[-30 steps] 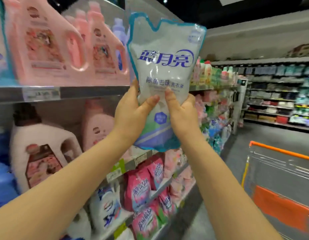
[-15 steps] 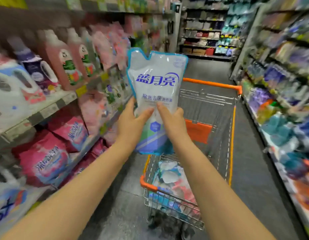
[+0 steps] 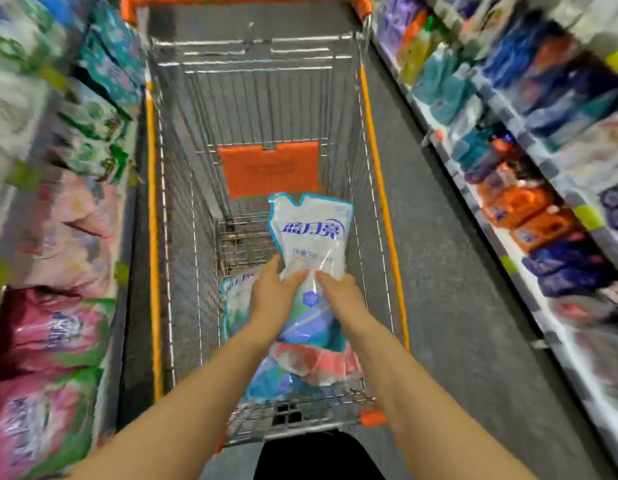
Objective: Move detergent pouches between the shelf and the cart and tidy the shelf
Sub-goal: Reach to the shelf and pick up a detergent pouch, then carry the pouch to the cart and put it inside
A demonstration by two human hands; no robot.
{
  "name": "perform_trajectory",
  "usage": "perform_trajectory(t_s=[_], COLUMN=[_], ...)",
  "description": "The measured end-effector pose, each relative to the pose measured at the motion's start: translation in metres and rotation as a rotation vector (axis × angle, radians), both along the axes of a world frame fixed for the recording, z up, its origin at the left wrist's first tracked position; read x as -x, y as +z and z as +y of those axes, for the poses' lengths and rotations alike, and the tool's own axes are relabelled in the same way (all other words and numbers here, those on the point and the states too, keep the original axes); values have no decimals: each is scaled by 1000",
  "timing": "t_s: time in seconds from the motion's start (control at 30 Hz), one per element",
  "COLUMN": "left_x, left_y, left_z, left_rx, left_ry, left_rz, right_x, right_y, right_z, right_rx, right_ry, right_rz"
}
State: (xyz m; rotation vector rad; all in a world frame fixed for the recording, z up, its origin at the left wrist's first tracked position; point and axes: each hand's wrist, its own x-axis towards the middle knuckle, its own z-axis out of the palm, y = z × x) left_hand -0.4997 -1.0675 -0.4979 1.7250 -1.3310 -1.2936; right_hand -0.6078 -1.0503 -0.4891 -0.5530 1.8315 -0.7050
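I hold a white detergent pouch (image 3: pixel 309 233) with a blue edge and blue lettering over the inside of the wire cart (image 3: pixel 383 209). My left hand (image 3: pixel 271 297) grips its lower left side and my right hand (image 3: pixel 342 296) its lower right, thumbs on the front. Under the pouch, several other pouches (image 3: pixel 300 368) in blue, white and pink lie at the near end of the cart's basket. The shelf (image 3: pixel 51 237) on the left carries pink and green pouches, blurred.
The cart has orange rim strips and an orange flap (image 3: pixel 269 169) on its far wall. A second shelf (image 3: pixel 529 174) of blue and orange bottles runs along the right. Grey aisle floor (image 3: pixel 449 271) lies between cart and right shelf.
The view has swung from the left shelf down onto the cart. Both hands have brought the white pouch from up by the shelf down into the cart's opening.
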Motion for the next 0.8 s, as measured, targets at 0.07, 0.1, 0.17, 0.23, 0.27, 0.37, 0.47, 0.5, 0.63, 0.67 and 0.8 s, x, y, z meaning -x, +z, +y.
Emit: perform_trajectory(t_s=[0.07, 0.1, 0.17, 0.23, 0.27, 0.37, 0.47, 0.5, 0.63, 0.67, 0.8], left_x=[-4, 17, 31, 31, 34, 33, 34, 35, 39, 40, 39], left_y=[-11, -51, -82, -98, -107, -140, -152, -153, -154, -154, -146], left_z=[9, -12, -21, -14, -15, -16, -21, -25, -39, -41, -41], left_rx=[-69, -177, -313, -374, -420, -533, -573, -588, -680, -685, -677], left_ry=[-13, -37, -47, -60, -60, -46, -52, -63, -166, -185, -224], left_rz=[-18, -51, -126, -134, -160, -237, -288, -297, -341, -344, -358], right_x=[0, 13, 19, 16, 16, 18, 21, 23, 31, 31, 29], right_y=[-4, -47, -89, -116, -129, -151, -156, -157, -163, -162, -152], right_z=[10, -3, -10, -3, -3, -5, -11, -14, -21, -21, -18], right_rx=[-50, -134, -239, -298, -340, -431, -467, -484, -469, -463, -465], right_ry=[-9, -32, 2, 18, 52, 87, 122, 135, 149, 153, 200], right_rz=[-28, -41, -44, -26, -21, -2, 49, 66, 74, 79, 167])
